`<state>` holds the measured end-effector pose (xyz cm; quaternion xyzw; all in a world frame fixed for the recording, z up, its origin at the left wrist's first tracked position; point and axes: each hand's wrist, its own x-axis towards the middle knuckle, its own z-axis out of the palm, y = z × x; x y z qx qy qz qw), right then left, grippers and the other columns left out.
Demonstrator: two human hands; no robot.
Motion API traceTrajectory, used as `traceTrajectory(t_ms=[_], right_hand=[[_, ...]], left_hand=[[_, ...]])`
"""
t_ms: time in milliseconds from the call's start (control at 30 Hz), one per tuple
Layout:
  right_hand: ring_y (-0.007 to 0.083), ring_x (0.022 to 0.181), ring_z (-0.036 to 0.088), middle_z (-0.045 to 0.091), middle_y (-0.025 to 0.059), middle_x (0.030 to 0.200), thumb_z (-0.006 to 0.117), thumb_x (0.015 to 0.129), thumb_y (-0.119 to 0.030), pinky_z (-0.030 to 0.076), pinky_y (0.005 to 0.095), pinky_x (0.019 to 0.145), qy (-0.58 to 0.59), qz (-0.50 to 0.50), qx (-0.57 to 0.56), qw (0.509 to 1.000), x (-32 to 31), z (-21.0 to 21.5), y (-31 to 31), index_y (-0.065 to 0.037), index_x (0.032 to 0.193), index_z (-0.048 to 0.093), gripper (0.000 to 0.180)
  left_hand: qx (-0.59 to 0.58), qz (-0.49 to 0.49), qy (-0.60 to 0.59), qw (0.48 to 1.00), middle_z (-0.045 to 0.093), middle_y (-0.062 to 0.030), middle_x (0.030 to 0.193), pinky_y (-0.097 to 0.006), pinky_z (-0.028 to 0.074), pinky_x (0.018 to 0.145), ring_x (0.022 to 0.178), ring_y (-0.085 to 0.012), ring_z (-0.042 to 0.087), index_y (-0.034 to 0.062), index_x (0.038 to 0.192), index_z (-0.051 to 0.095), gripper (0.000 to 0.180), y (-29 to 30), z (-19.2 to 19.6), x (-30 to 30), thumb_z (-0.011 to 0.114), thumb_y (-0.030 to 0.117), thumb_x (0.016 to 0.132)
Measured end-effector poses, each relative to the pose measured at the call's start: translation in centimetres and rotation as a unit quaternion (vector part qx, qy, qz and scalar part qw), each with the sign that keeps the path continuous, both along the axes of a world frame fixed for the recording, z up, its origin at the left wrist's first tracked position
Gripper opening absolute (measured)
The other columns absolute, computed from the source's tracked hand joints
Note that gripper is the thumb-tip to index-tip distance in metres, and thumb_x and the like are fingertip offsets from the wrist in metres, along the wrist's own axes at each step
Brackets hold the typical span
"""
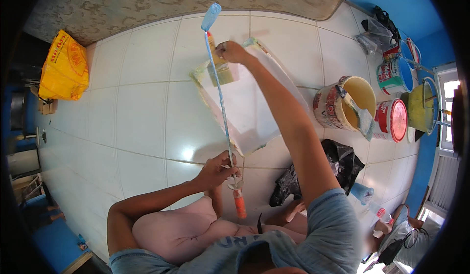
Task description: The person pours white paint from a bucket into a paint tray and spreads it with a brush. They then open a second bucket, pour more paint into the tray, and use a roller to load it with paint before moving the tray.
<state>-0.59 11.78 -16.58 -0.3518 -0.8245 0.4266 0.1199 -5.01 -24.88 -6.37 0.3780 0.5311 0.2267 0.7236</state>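
A long-handled paint roller [220,95] with a blue sleeve stands across the middle of the head view, its orange grip nearest my body. My left hand [218,170] is closed around its thin metal rod, just above the grip. Beyond the rod, my right hand [232,53] pinches a flat yellowish tool [223,74] with a red end; whether it is a brush or a scraper, I cannot tell. That tool is over the far left part of a shallow white tray [254,105] with a paint-stained rim. My right forearm passes over the tray and hides part of it.
A paint-smeared bucket [335,108] with a flat tool across its mouth stands right of the tray, beside several paint pails [390,121]. A crumpled black plastic bag [338,159] lies nearer. A yellow bag [65,68] stands far left. Another person's leg [384,230] shows lower right.
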Motion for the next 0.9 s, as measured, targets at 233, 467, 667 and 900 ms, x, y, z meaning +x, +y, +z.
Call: traceTrajectory(t_ms=[233,467,667,900], right_hand=[[0.0316,0.095,0.064,0.068,0.0157,0.096,0.059,0.084,-0.032,0.05,0.0412,0.083,-0.119,0.068,0.11,0.985,-7.0,-0.1,-3.7,-0.009,0.104,0.067,0.031],[0.0305,0.088,0.067,0.069,0.0137,0.092,0.068,0.074,-0.023,0.053,0.0404,0.075,-0.046,-0.031,0.171,0.984,-4.8,-0.5,-6.0,-0.008,0.1,0.068,0.031],[0.0227,0.073,0.065,0.069,0.0101,0.087,0.069,0.083,-0.024,0.052,0.0327,0.066,0.188,-0.177,0.069,0.964,1.9,3.6,-7.5,-0.007,0.105,0.067,0.027],[0.0193,0.067,0.065,0.069,0.0109,0.087,0.066,0.088,-0.03,0.052,0.0315,0.065,0.11,-0.179,-0.008,0.978,16.6,7.5,-13.1,-0.006,0.105,0.068,0.029]], left_hand=[[-0.015,0.014,0.014,1.0,0.066,-0.0068,0.095,-0.029,0.055,0.078,0.095,-0.0127,0.064,0.0067,0.102,0.043,0.013,-0.7,-0.3,-0.5,0.055,0.009,0.095],[-0.013,0.039,-0.001,0.999,0.066,-0.0077,0.094,-0.029,0.054,0.077,0.093,-0.0135,0.065,0.007,0.102,0.044,0.013,-0.7,-1.5,-0.8,0.055,0.008,0.095],[0.018,0.022,-0.007,1.0,0.065,-0.0079,0.096,-0.029,0.053,0.077,0.091,-0.014,0.065,0.0064,0.105,0.045,0.014,1.0,-0.1,-0.7,0.054,0.006,0.095],[0.04,-0.021,0.039,0.998,0.066,-0.0078,0.094,-0.027,0.054,0.07,0.088,-0.0136,0.066,0.0047,0.109,0.046,0.018,3.7,1.1,-1.2,0.056,0.008,0.094]])
